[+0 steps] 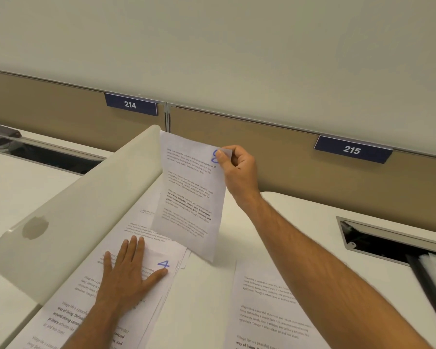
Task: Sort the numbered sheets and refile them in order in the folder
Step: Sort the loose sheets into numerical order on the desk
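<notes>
Head view shows the right hand [234,167] pinching the top right corner of a printed sheet [189,197] between thumb and forefinger, the other fingers curled in. That sheet hangs nearly upright above the desk, with a blue handwritten numeral at its corner partly hidden by the thumb (it may be an 8, but I cannot tell for sure). The left hand [129,270] lies flat and open, fingers spread, pressing on a stack of sheets [91,293] whose top page bears a blue 4 [163,264] just beside the thumb. This stack rests on the open folder, whose pale translucent cover [68,212] stands raised along the stack's left side. To the right, near the right forearm, another printed sheet [267,306] lies flat on the white desk [204,298], apart from the stack. Along the far edge runs a tan partition [237,137] with dark blue labels reading 214 [130,104] and 215 [352,149].
</notes>
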{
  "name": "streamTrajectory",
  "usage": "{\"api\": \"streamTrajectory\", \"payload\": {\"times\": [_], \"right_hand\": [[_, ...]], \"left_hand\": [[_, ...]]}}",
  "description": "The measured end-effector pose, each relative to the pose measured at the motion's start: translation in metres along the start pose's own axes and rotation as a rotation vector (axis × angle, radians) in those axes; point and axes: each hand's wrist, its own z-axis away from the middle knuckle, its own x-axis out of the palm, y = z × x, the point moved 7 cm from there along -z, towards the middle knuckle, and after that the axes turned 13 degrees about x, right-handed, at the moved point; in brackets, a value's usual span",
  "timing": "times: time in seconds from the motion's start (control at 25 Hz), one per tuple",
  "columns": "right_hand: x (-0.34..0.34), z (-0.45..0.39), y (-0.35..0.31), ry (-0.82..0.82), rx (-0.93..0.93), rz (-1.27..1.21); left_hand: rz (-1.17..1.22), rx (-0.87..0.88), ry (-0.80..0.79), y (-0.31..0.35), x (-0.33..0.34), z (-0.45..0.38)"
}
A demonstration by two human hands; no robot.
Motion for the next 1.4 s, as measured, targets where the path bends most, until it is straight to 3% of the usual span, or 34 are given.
{"api": "streamTrajectory", "payload": {"times": [0.24,0.44,0.68,0.84,0.96,1.16,1.4], "right_hand": [[-0.019,0.024,-0.024,-0.064,-0.070,-0.036],[-0.049,0.044,-0.045,-0.091,-0.082,-0.093],[-0.110,0.055,-0.046,-0.055,-0.002,-0.258],[-0.160,0.059,-0.025,0.069,0.087,-0.355],[-0.191,0.067,-0.002,0.157,0.180,-0.302],[-0.227,0.101,0.064,0.145,0.413,-0.137],[-0.248,0.151,0.136,0.115,0.604,-0.023]], "left_hand": [[0.158,0.045,0.123,0.022,-0.033,-0.023],[0.730,0.056,0.382,0.070,-0.089,-0.044],[1.185,0.095,0.504,0.123,-0.124,-0.061],[1.392,0.052,0.486,0.153,-0.118,-0.060],[1.393,0.050,0.389,0.177,-0.103,-0.053],[1.447,-0.072,0.316,0.201,-0.062,-0.040],[1.351,-0.130,0.194,0.214,-0.022,-0.019]]}}
